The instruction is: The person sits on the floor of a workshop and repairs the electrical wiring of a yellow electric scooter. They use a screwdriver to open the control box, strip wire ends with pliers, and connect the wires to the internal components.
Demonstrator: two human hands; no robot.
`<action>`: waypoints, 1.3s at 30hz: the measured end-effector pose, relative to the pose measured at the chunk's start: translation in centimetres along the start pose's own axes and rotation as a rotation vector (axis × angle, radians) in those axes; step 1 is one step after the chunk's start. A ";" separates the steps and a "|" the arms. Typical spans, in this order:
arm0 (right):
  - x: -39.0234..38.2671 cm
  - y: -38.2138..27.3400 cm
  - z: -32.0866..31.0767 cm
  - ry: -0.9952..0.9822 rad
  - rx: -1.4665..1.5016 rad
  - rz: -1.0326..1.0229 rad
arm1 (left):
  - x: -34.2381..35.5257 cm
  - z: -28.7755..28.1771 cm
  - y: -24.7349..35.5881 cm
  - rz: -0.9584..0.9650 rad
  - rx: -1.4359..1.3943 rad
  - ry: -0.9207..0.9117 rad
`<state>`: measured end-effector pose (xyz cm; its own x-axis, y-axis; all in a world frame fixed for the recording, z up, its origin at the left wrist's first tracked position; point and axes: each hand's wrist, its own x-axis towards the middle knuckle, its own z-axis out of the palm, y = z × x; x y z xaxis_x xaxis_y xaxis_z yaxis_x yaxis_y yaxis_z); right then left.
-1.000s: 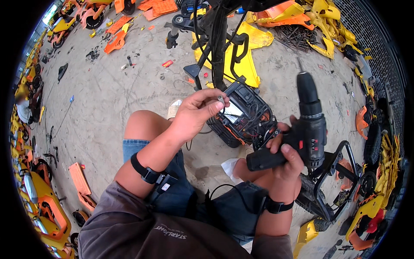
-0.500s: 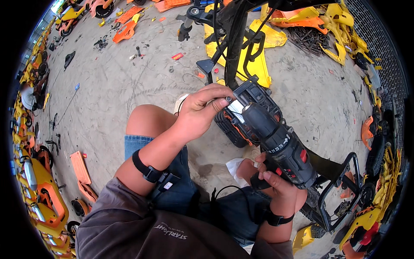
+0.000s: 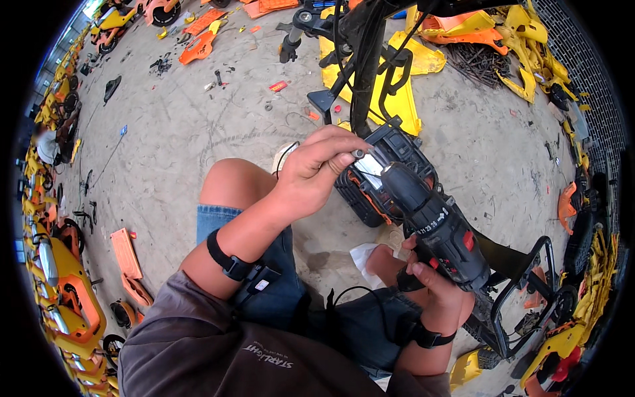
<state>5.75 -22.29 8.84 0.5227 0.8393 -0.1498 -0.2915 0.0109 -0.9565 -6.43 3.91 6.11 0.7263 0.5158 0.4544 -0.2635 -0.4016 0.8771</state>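
A black cordless drill point(image 3: 442, 231) with red buttons is gripped in my right hand point(image 3: 436, 284), its chuck facing up and left. My left hand point(image 3: 312, 171) is closed, pinching a small metal cylinder with a hollow end, like a socket point(image 3: 358, 154), between thumb and finger. The socket is close to the chuck, and I cannot tell whether they are joined. Beneath and beyond the drill lies the open black body of a stripped scooter point(image 3: 403, 149), with a pale metal part and orange strips inside. Its black frame tube point(image 3: 366, 83) rises away from me.
Yellow panels point(image 3: 400, 99) lie under the scooter's far end. A heap of yellow and orange panels point(image 3: 522, 33) stands far right beside dark metal scraps point(image 3: 479, 63). Yellow scooters point(image 3: 73, 291) line the left side. A black tube rack point(image 3: 549, 278) sticks out at right.
The whole view has shifted slightly, so things appear a little further right. Both hands keep their holds on the drill and the socket.
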 end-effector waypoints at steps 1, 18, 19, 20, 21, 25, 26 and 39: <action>0.1 0.1 0.1 -0.002 0.009 0.010 | 0.0 0.0 0.0 0.004 0.006 -0.002; 2.5 0.8 0.8 0.383 0.188 0.013 | 0.0 0.4 -0.3 -0.224 -0.270 0.095; 2.8 1.0 0.6 0.414 0.265 0.062 | 0.0 0.3 -0.4 -0.272 -0.324 0.111; 3.3 1.3 0.1 0.442 0.343 0.109 | 0.0 0.2 -0.4 -0.281 -0.336 0.124; 3.5 1.6 -0.5 0.482 0.419 0.153 | 0.0 0.2 -0.5 -0.292 -0.358 0.129; 4.8 4.5 -5.1 0.581 0.817 0.352 | 0.0 0.2 -0.4 -0.306 -0.366 0.145; 5.2 4.5 -4.8 0.689 0.840 0.319 | -0.1 0.2 -0.3 -0.317 -0.358 0.143; 5.5 4.0 -6.5 0.759 0.834 0.265 | -0.2 0.5 0.3 -0.371 -0.344 0.111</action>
<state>12.72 -21.15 2.57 0.6299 0.3294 -0.7033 -0.7541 0.4761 -0.4524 -6.36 3.33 6.26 0.7434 0.6612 0.1005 -0.2082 0.0859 0.9743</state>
